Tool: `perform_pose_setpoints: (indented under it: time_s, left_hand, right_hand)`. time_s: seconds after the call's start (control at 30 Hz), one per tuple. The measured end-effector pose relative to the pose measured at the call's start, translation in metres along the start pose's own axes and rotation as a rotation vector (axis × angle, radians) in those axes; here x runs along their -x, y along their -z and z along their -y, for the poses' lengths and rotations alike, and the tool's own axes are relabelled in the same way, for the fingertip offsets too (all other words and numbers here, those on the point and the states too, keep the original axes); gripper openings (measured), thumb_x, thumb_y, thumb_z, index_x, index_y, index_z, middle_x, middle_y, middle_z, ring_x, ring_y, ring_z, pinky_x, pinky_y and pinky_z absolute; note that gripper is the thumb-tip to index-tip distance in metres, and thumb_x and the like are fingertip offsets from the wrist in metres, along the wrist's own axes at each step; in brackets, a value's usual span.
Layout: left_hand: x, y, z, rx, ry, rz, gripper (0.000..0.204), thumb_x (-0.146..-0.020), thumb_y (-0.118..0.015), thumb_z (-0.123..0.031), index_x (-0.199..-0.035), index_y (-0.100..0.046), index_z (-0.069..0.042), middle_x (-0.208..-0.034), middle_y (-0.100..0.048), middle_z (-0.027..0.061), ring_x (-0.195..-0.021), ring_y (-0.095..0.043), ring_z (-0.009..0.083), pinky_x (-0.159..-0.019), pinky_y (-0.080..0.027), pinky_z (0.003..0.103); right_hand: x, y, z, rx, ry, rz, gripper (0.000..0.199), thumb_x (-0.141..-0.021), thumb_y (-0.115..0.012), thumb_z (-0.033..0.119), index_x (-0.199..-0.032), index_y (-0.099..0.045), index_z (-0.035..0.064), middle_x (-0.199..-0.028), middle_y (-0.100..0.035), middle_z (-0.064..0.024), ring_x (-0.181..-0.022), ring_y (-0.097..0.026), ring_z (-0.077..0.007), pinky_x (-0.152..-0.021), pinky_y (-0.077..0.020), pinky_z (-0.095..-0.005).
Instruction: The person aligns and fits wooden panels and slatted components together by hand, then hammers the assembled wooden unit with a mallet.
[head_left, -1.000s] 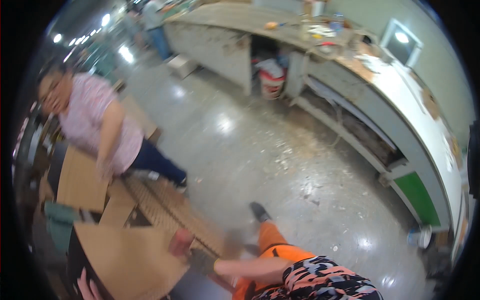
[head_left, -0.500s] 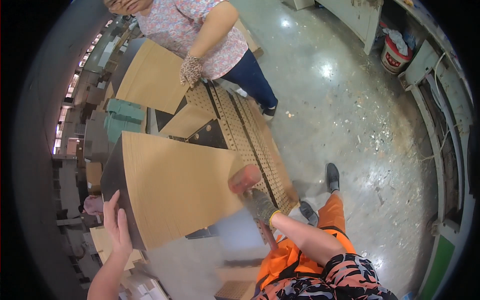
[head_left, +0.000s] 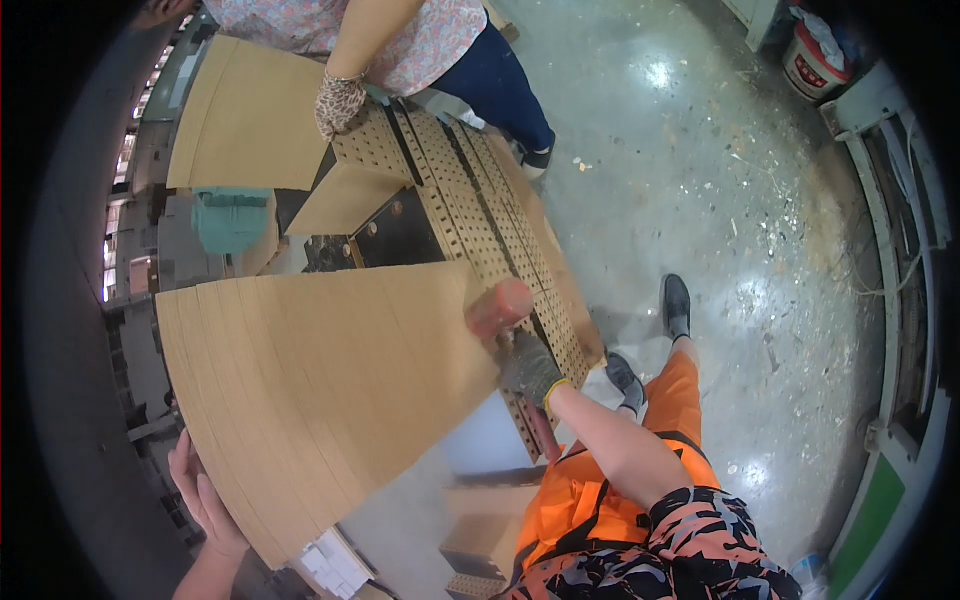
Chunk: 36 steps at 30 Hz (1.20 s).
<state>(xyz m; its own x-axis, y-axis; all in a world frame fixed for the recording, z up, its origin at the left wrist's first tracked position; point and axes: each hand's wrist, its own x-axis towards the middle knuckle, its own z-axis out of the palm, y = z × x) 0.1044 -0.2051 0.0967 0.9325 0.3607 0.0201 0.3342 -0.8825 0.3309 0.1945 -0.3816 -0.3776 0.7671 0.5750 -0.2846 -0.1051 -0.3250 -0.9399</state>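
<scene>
Head view, looking down: I hold a thick stack of tan cardboard sheets (head_left: 320, 390) fanned out in front of me, over the edge of the work table. My left hand (head_left: 200, 490) is bare and lies flat and open against the stack's near left edge, fingers spread along the sheet ends. My right hand (head_left: 520, 355) wears a dark glove with a yellow cuff and is closed on the stack's right corner; its fingertips are blurred, so I cannot tell how tightly it grips.

Beyond the stack, the perforated tan board (head_left: 480, 220) of the table runs away from me in long strips dotted with small holes, with a black metal plate (head_left: 400, 235) set beside it. Across the table a co-worker in a flowered top and dark trousers rests a patterned-gloved hand (head_left: 338, 100) on the perforated surface, next to another large cardboard sheet (head_left: 250, 115) that lies flat at the far left. A green machine part (head_left: 230, 220) sits just below that sheet.

To my right the grey concrete floor (head_left: 700, 160) is glossy, spattered with pale specks and scraps. A white bucket with a red band (head_left: 815, 60) stands at the top right, near a pale bench frame (head_left: 900, 250) along the wall.
</scene>
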Motion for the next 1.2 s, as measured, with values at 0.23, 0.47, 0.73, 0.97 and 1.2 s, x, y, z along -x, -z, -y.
perform_pose_setpoints:
  time_s: [0.23,0.47,0.73,0.97,1.2]
  left_hand:
    - [0.003,0.005,0.004,-0.012,-0.001,0.044,0.054,-0.098,-0.033,-0.029,-0.14,-0.029,0.005,-0.128,-0.042,0.0122,-0.12,-0.043,0.0214,-0.104,-0.031,0.036]
    - [0.008,0.005,0.003,0.006,0.018,-0.002,0.054,-0.098,-0.033,-0.028,-0.14,-0.03,0.005,-0.122,-0.042,0.0112,-0.117,-0.043,0.0214,-0.102,-0.031,0.036]
    - [0.003,0.002,0.0,-0.054,-0.038,-0.016,0.054,-0.097,-0.034,-0.028,-0.139,-0.031,0.004,-0.113,-0.042,0.0103,-0.108,-0.045,0.0191,-0.096,-0.035,0.035]
    - [0.002,0.004,0.002,0.017,-0.03,0.023,0.054,-0.096,-0.034,-0.029,-0.138,-0.031,0.006,-0.113,-0.042,0.0101,-0.107,-0.046,0.0189,-0.095,-0.035,0.035]
    - [-0.003,0.001,-0.004,-0.032,-0.091,0.025,0.055,-0.096,-0.036,-0.027,-0.138,-0.032,0.008,-0.106,-0.042,0.0081,-0.095,-0.044,0.0167,-0.086,-0.036,0.032]
  right_hand:
    - [0.006,0.028,0.046,-0.63,-0.345,0.135,0.021,-0.084,-0.057,0.019,-0.1,-0.056,0.0055,-0.074,-0.058,-0.0105,-0.061,-0.059,-0.022,-0.053,-0.0483,-0.0357]
    - [0.018,0.082,0.134,-0.794,-0.404,0.218,0.026,-0.085,-0.055,0.015,-0.108,-0.052,0.0052,-0.067,-0.057,-0.0103,-0.053,-0.06,-0.02,-0.048,-0.0481,-0.0329]
    - [0.023,0.058,0.137,-0.487,-0.007,0.1,0.036,-0.085,-0.055,0.018,-0.118,-0.051,0.0023,-0.091,-0.064,-0.0254,-0.088,-0.062,-0.0437,-0.072,-0.0498,-0.0448]
    - [0.023,0.079,0.158,-0.39,-0.281,0.312,0.031,-0.084,-0.056,0.012,-0.114,-0.053,0.0045,-0.093,-0.062,-0.0153,-0.081,-0.063,-0.025,-0.07,-0.05,-0.0365]
    - [0.033,0.085,0.187,-0.592,-0.01,0.179,0.032,-0.084,-0.057,0.011,-0.115,-0.055,0.0024,-0.09,-0.064,-0.0147,-0.078,-0.063,-0.0268,-0.07,-0.0491,-0.0362]
